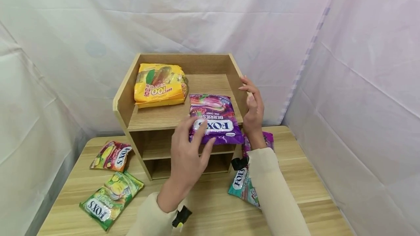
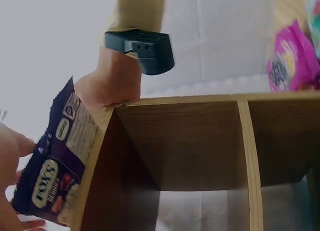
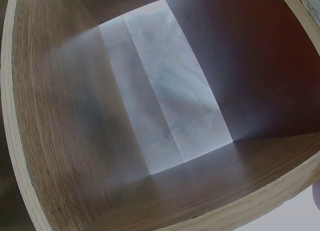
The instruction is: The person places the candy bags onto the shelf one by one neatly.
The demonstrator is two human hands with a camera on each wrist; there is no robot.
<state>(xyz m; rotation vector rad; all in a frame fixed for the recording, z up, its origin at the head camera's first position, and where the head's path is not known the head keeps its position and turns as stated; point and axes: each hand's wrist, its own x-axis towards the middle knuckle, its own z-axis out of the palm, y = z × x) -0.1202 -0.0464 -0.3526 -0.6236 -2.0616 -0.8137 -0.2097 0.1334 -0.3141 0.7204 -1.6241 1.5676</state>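
Observation:
A purple FOX'S Berries candy bag (image 1: pixel 214 114) lies face up on the top shelf (image 1: pixel 157 119), its lower end sticking out past the front edge. My left hand (image 1: pixel 188 148) is at the bag's near left side, fingers spread and lightly bent over it. In the left wrist view that hand (image 2: pixel 7 161) shows at the left edge, fingertips right by the candy bag (image 2: pixel 55 161). My right hand (image 1: pixel 254 110) rests against the right side panel of the wooden shelf unit, fingers extended up along it. The right wrist view looks into a compartment (image 3: pixel 90 106) below.
A yellow Lotte candy bag (image 1: pixel 160 85) sits on the top shelf's left. On the table (image 1: pixel 203 207), a red FOX'S bag (image 1: pixel 111 156) and a green one (image 1: pixel 111 199) lie left of the unit. A teal FOX'S bag (image 1: pixel 244 187) and a magenta bag (image 1: pixel 269 139) lie right, partly behind my forearm.

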